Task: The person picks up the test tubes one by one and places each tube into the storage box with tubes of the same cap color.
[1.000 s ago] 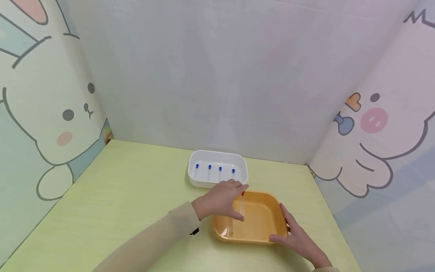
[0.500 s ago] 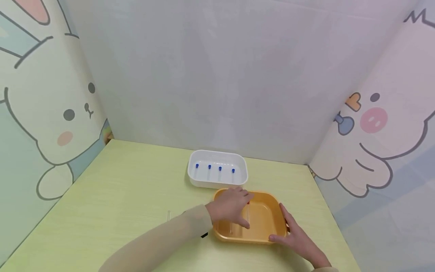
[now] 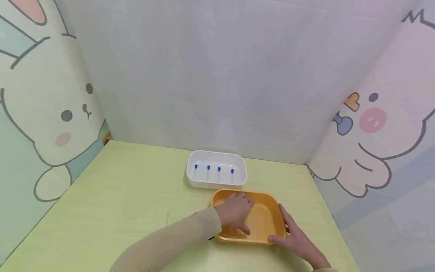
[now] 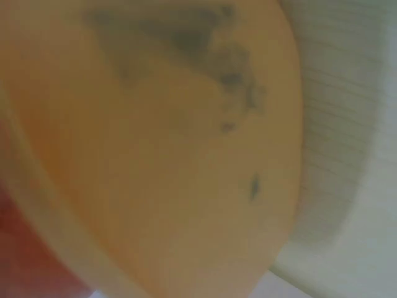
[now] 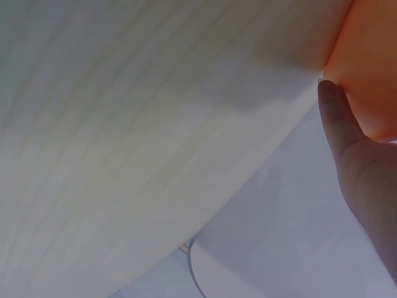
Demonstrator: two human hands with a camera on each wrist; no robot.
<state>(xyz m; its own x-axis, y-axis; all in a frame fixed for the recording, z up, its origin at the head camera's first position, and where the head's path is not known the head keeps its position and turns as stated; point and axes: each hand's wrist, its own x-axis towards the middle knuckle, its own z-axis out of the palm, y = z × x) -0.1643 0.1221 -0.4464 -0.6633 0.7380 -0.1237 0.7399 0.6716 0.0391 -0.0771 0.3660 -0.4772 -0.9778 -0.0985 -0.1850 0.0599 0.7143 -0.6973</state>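
Observation:
Inside an orange plastic basin [image 3: 266,221], my left hand [image 3: 236,211] is lowered with thumb and fingers spanning a thin clear test tube [image 3: 247,221]. The hand hides most of the tube, including its red cap. My right hand [image 3: 293,238] holds the basin's right front corner, thumb at the rim and fingers along the outer wall. In the right wrist view, a finger of the right hand [image 5: 363,155] lies against the basin [image 5: 372,68]. The left wrist view shows mostly the basin's outer wall [image 4: 186,174], blurred.
Behind the orange basin stands a white basin [image 3: 217,185] with several blue-capped clear tubes in a row. A clear tube [image 3: 167,218] lies on the yellow-green table [image 3: 136,181], partly behind the left sleeve [image 3: 176,241]. A pale curtain [image 3: 204,94] hangs along the back.
My left hand has moved down and slightly right, bringing the red-capped test tube from the basin's far rim down into it. The right hand stays on the basin. The sleeve uncovers a tube on the table.

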